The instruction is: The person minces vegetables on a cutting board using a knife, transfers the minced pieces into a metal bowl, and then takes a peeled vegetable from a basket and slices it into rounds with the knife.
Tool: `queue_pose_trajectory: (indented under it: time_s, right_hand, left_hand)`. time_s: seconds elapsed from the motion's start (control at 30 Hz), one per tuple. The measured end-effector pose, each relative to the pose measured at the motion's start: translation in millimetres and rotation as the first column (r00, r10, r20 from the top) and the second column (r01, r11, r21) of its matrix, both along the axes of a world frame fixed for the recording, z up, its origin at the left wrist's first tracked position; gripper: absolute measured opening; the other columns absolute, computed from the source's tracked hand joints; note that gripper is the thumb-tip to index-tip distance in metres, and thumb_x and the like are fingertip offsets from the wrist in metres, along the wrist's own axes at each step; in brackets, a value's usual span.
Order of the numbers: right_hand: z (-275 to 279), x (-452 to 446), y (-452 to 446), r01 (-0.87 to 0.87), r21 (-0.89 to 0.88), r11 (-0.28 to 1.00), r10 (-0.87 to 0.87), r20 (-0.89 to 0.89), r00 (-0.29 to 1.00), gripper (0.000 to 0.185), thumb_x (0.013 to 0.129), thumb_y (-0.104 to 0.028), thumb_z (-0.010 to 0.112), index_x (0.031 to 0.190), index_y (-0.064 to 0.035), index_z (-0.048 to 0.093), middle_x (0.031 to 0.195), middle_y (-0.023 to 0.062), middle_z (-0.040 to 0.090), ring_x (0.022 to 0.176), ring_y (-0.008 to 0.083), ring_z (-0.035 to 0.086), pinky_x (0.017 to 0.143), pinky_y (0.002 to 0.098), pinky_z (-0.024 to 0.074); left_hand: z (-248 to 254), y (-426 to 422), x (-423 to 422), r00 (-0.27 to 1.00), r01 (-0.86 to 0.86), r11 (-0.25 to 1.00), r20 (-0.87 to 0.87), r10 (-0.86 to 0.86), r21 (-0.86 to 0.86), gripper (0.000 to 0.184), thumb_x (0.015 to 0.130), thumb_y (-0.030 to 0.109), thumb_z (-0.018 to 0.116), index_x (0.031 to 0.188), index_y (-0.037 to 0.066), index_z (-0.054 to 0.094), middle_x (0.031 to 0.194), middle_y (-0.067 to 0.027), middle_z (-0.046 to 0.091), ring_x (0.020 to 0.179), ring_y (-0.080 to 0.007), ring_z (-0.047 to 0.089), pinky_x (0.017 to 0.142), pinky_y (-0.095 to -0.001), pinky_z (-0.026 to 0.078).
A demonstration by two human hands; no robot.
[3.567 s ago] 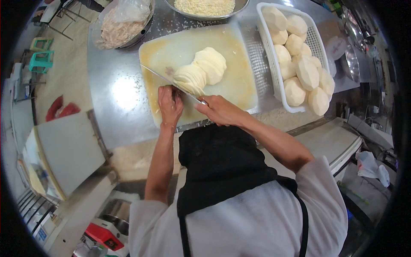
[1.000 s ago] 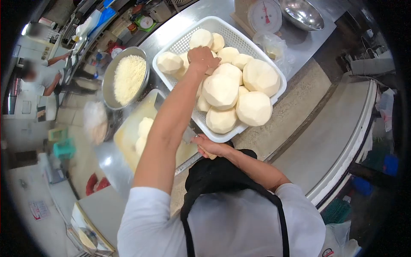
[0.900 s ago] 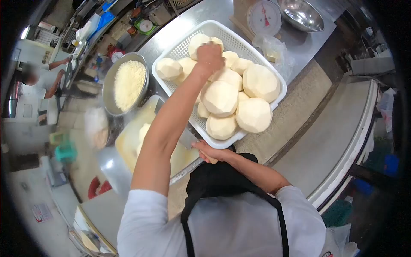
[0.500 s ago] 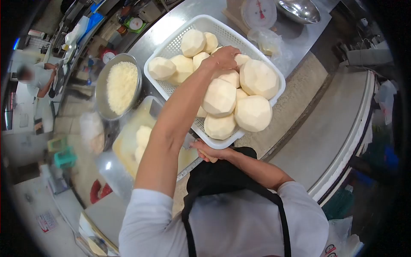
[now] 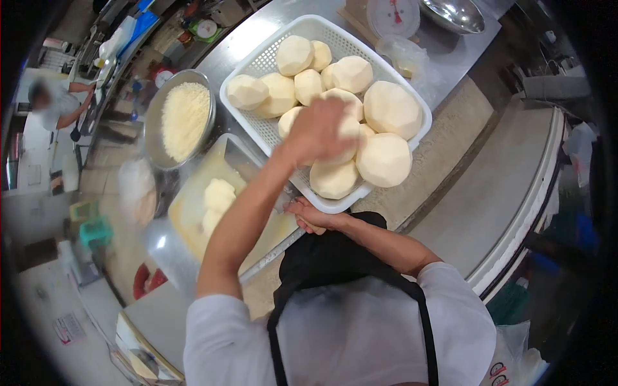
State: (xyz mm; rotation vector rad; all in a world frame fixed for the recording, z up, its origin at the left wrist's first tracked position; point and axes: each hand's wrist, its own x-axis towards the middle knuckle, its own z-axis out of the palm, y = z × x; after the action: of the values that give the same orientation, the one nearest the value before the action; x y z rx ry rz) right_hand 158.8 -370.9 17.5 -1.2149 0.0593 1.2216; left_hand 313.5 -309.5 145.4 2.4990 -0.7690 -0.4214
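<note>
My left hand [image 5: 324, 130] is over the white basket [image 5: 315, 23], blurred by motion, above the near part of a pile of peeled, pale root vegetables [image 5: 393, 109]. Whether it grips one cannot be made out. Just below the basket's near corner, my right hand [image 5: 310, 215] is closed around the wooden handle of a knife, whose blade lies low over the cutting board [image 5: 187, 215]. White slices [image 5: 219, 195] rest on the board, partly behind my left forearm.
A steel bowl of shredded white food [image 5: 187, 122] stands left of the basket. Beyond the basket are a dial scale [image 5: 394, 16], a plastic bag [image 5: 404, 58] and a steel bowl [image 5: 456, 14]. Another person [image 5: 51, 103] stands at the far left.
My view has turned from the board to the basket. My left hand has moved from the slices to the basket's far part, then back nearer. My right hand has kept the knife.
</note>
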Motion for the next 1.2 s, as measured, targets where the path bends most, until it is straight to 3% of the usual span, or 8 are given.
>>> queue_pose_trajectory:
  time_s: [0.03,0.17,0.43,0.6,0.83,0.93,1.03,1.2]
  right_hand:
    - [-4.9,-4.3,3.0,0.04,0.003,0.999,-0.04,0.02,0.999,0.038,0.102,-0.038,0.059,0.124,-0.0067,0.053,0.064,0.0031,0.056,0.044,0.0103,0.048,0.042,0.0265,0.0415]
    - [-8.3,-22.3,12.1,0.125,0.105,0.987,-0.134,0.08,0.988,0.04,0.1,-0.017,0.048,0.133,0.0046,0.05,0.073,0.0095,0.061,0.049,0.0148,0.053,0.046,0.0306,0.0457]
    - [22.1,-26.3,19.4,0.081,-0.085,0.993,-0.059,0.23,0.971,0.037,0.105,-0.037,0.054,0.108,-0.0001,0.057,0.062,0.0055,0.054,0.048,0.0164,0.053,0.049,0.0323,0.0449]
    - [36.7,-18.6,23.7,0.045,-0.196,0.98,-0.004,0.204,0.979,0.039,0.106,-0.042,0.054,0.104,-0.0032,0.059,0.063,0.0046,0.053,0.047,0.0126,0.05,0.045,0.0284,0.0413]
    - [41.7,-27.0,35.1,0.078,-0.203,0.976,-0.006,0.333,0.943,0.039,0.105,-0.044,0.058,0.092,-0.0072,0.052,0.061,0.0024,0.049,0.046,0.0111,0.048,0.041,0.0277,0.0413]
    - [40.6,-33.7,39.1,0.097,-0.244,0.965,-0.007,0.344,0.939,0.038,0.104,-0.041,0.059,0.09,-0.0067,0.052,0.061,0.0027,0.051,0.045,0.011,0.049,0.041,0.0285,0.0418]
    - [45.4,-34.0,42.4,0.101,-0.289,0.952,0.008,0.355,0.935,0.038,0.104,-0.041,0.059,0.094,-0.0039,0.054,0.06,0.0032,0.053,0.044,0.0116,0.05,0.041,0.0292,0.0417]
    - [52.2,-33.9,30.1,0.075,-0.322,0.944,0.071,0.419,0.905,0.044,0.104,-0.041,0.058,0.107,0.0028,0.06,0.058,0.0041,0.055,0.043,0.0126,0.052,0.042,0.0299,0.0408]
  left_hand:
    - [-6.4,0.5,-38.8,0.961,-0.051,0.998,0.275,0.038,0.04,0.089,0.076,0.048,0.083,0.149,0.01,0.05,0.148,-0.0216,0.05,0.137,-0.0481,0.045,0.109,-0.0539,0.045]
    - [-20.3,25.7,-67.3,0.89,-0.398,0.898,0.157,0.427,-0.188,0.103,0.066,0.039,0.092,0.152,0.011,0.042,0.149,-0.0243,0.046,0.138,-0.0467,0.043,0.111,-0.0541,0.044]
    - [-7.8,89.4,-139.5,0.77,-0.511,0.433,-0.171,0.615,-0.743,0.112,0.061,0.042,0.094,0.152,0.004,0.041,0.146,-0.019,0.053,0.135,-0.0322,0.053,0.116,-0.0431,0.039]
    - [-26.0,195.9,-242.9,0.441,-0.736,0.393,0.05,0.896,-0.551,0.105,0.063,0.028,0.095,0.15,0.001,0.043,0.144,-0.0198,0.052,0.133,-0.0359,0.052,0.114,-0.0444,0.042]
    - [-98.3,293.9,-346.0,-0.096,-0.981,-0.043,0.278,0.956,-0.191,0.098,0.07,0.036,0.091,0.148,0.0,0.044,0.141,-0.0251,0.052,0.138,-0.0427,0.042,0.116,-0.0518,0.033]
    - [-94.7,277.6,-343.9,0.044,-0.999,0.041,0.637,0.77,0.019,0.09,0.076,0.034,0.088,0.148,0.0,0.044,0.143,-0.027,0.051,0.139,-0.0453,0.041,0.117,-0.0541,0.032]
    - [-99.4,259.5,-320.0,0.165,-0.836,0.333,0.379,0.911,-0.436,0.079,0.084,0.034,0.081,0.147,0.001,0.047,0.147,-0.0278,0.048,0.14,-0.0484,0.04,0.116,-0.0581,0.031]
    - [-111.7,258.5,-274.1,0.369,-0.819,0.541,0.548,0.751,-0.189,0.068,0.091,0.041,0.072,0.143,0.002,0.053,0.151,-0.0253,0.046,0.138,-0.0503,0.041,0.113,-0.0638,0.033]
